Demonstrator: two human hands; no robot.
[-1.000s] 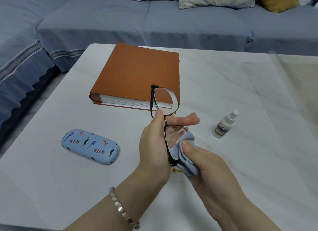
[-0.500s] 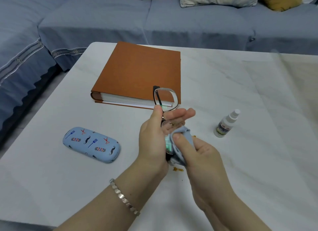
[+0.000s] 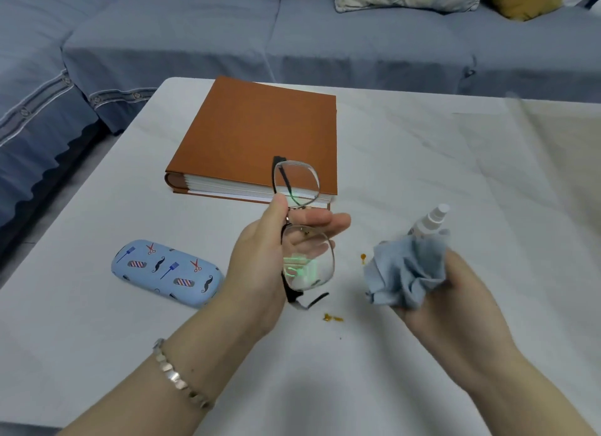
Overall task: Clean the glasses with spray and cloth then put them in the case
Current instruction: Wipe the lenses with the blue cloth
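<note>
My left hand (image 3: 260, 260) holds the dark-framed glasses (image 3: 307, 260) at the bridge, standing on end above the table, one lens over the other. My right hand (image 3: 455, 292) grips a crumpled blue-grey cloth (image 3: 406, 269), now apart from the glasses and to their right. The small white spray bottle (image 3: 431, 221) stands on the table just behind the cloth, its lower part hidden by it. The light-blue glasses case (image 3: 167, 271), printed with barber motifs, lies shut to the left of my left hand.
A thick orange-brown album (image 3: 257, 136) lies on the white marble table (image 3: 422, 156) behind the glasses. Small orange crumbs (image 3: 331, 318) dot the table between my hands. A blue sofa (image 3: 292, 38) with cushions runs along the far and left sides.
My right hand has pulled the cloth off the lower lens and moved right, toward the spray bottle. The left hand still holds the glasses, turned a little.
</note>
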